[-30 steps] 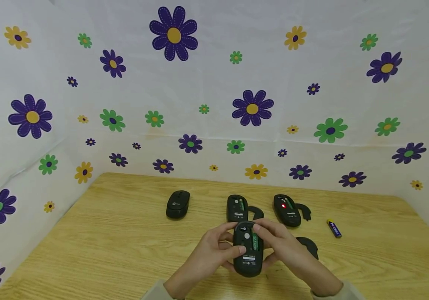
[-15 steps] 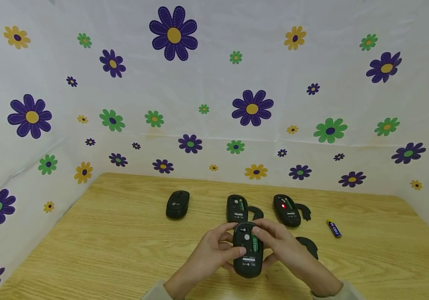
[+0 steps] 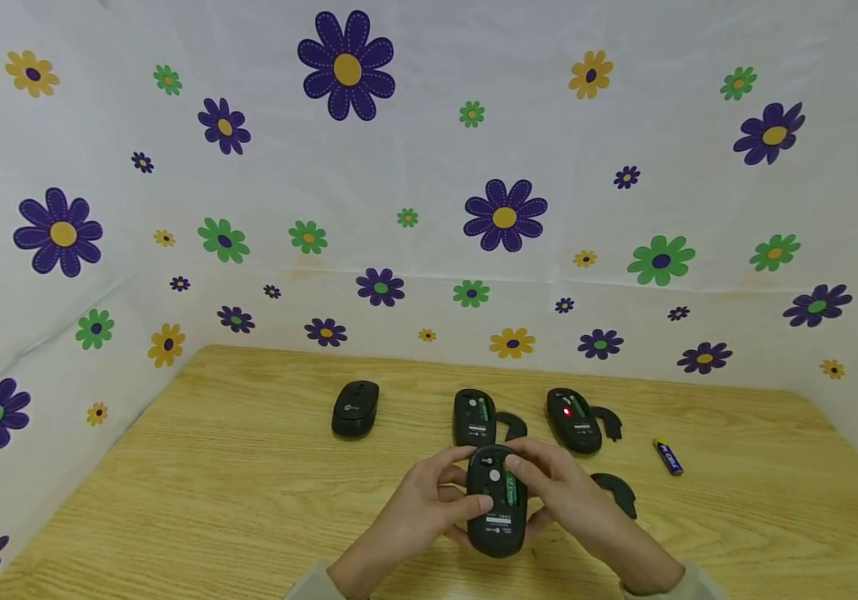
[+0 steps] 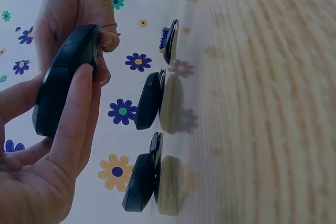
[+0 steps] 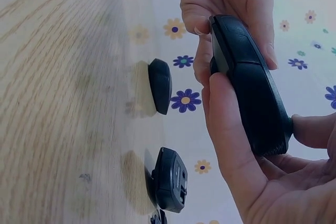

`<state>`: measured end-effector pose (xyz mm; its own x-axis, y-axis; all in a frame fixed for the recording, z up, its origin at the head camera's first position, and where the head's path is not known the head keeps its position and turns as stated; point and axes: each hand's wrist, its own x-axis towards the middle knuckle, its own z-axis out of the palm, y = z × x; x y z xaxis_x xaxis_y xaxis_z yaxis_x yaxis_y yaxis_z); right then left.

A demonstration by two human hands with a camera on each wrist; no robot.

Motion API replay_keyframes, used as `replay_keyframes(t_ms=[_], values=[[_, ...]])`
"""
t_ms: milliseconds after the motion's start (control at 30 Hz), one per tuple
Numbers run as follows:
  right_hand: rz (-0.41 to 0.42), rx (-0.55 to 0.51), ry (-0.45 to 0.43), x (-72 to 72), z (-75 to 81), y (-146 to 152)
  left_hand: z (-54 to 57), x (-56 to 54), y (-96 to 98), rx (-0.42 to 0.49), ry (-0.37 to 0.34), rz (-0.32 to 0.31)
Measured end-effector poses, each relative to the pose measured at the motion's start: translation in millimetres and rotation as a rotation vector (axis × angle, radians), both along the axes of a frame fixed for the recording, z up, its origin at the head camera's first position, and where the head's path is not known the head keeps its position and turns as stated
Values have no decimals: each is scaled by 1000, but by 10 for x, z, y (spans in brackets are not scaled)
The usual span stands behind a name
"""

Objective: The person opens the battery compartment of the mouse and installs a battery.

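Both hands are on one black mouse (image 3: 496,500), held belly-up just above the near middle of the table (image 3: 212,500); the left hand (image 3: 429,500) curls round its left flank, thumb lying across the underside, fingers wrapped beneath; the right hand (image 3: 560,487) clamps the other flank, thumb pressing on the open battery bay where a green cell (image 3: 510,485) sits; from the left wrist the mouse (image 4: 65,80) shows edge-on between both sets of fingers (image 4: 76,114); from the right wrist it (image 5: 252,82) is again pinched on both sides.

Just right of the hands lies a loose cover (image 3: 616,492) on the wood; further back, three more mice in a row; the left one (image 3: 356,408) sits right way up, well apart from the others; the middle one (image 3: 474,417) lies upturned with its cover (image 3: 513,425) touching its right side; the right one (image 3: 574,419) is upturned too, a red light glowing, its cover (image 3: 609,422) just beside it; a spare battery (image 3: 669,457) lies alone at the far right; flowered sheeting (image 3: 429,167) walls the table.
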<state>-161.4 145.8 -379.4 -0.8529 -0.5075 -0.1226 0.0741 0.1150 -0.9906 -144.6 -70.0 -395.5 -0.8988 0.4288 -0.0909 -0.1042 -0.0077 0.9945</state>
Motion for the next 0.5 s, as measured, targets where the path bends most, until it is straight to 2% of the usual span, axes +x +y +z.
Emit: replay_keyframes(t_ms=[500], values=[[14,1,2,8,-3,0,-10,3,15,-2,-9,-3]])
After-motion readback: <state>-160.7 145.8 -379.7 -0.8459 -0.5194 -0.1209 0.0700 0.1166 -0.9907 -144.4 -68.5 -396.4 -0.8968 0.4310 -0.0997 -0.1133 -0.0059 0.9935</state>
